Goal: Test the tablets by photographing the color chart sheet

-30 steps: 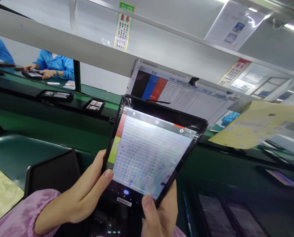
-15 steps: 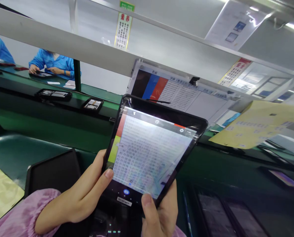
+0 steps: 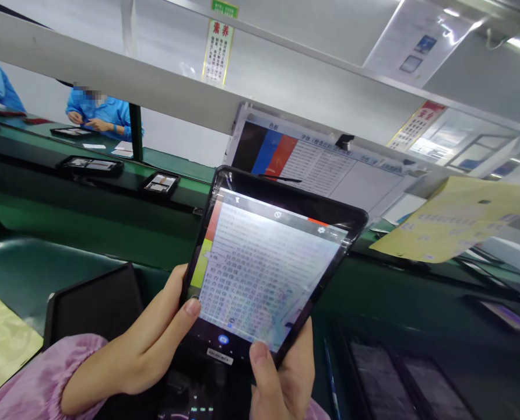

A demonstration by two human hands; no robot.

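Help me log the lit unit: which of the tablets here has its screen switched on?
The tablet held up between the left hand and right hand: its screen glows with text, while the dark tablet lying at its left shows nothing.

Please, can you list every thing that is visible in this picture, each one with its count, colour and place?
Black tablet with lit screen: one, tilted up at centre, held in both hands.
Dark flat tablet case: one, on the green table at lower left.
Yellowish paper sheet: one, far lower left.
Black trays: two, on the green conveyor belt at upper left.
Colour chart with black, blue and red bars: one, behind the tablet.
Yellow paper card: one, at right.
Co-worker in blue: one, far upper left.
Left hand: pink sleeve, grips the tablet's left edge.
Right hand: grips its lower edge.
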